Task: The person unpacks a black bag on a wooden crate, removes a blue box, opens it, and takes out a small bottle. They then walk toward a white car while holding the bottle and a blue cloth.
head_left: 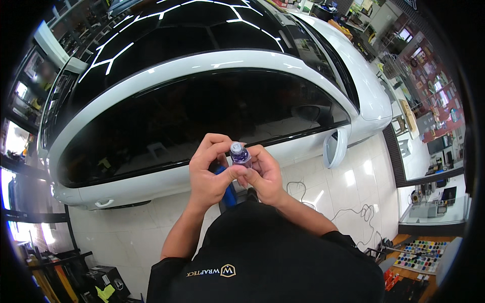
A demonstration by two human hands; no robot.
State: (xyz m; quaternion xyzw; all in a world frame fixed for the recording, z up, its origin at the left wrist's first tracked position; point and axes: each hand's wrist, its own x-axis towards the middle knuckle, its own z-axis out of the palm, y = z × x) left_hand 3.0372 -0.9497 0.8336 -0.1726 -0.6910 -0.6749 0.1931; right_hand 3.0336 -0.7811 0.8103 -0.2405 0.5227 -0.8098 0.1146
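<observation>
A small glass bottle (241, 156) with purple liquid and a pale, clear-looking top stands upright between my hands, in front of the car's side window. My left hand (209, 171) pinches it from the left, thumb low and forefinger near the neck. On the other side, the fingers and thumb of my right hand (266, 174) close round the bottle's body. Something blue (230, 194) shows beneath my left hand; its kind is partly hidden, and I cannot tell whether the hand touches it.
A white car (283, 151) with a black roof stretches across in front of me, its side mirror (333, 148) jutting out at the right. A thin cable (356, 212) lies on the tiled floor. Boxes (108, 280) sit at lower left, a colour swatch board (422, 256) at lower right.
</observation>
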